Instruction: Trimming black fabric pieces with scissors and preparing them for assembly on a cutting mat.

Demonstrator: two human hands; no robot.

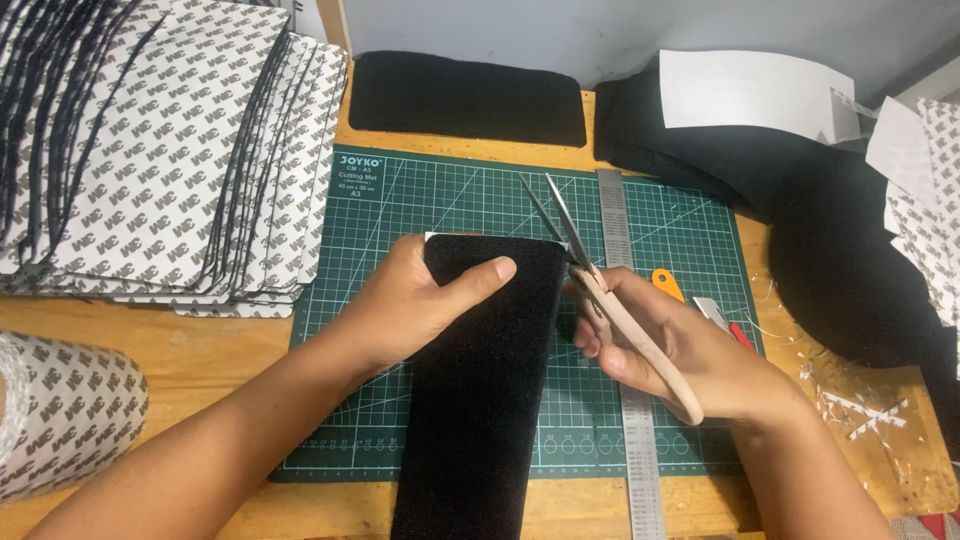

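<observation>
From my remote view I see a light-brown wooden worktable (200, 345) with a plain pale grey wall (560, 30) rising behind its far edge. A strip of unpainted wooden trim (335, 25) stands against that wall at the left. Soft, even light falls across everything.

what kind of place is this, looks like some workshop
Probably a small craft or sewing workbench. A green cutting mat lies on a wooden table, stacks of cut backing-paper pieces sit at the left, and the right hand holds scissors at a black fabric strip.
</observation>
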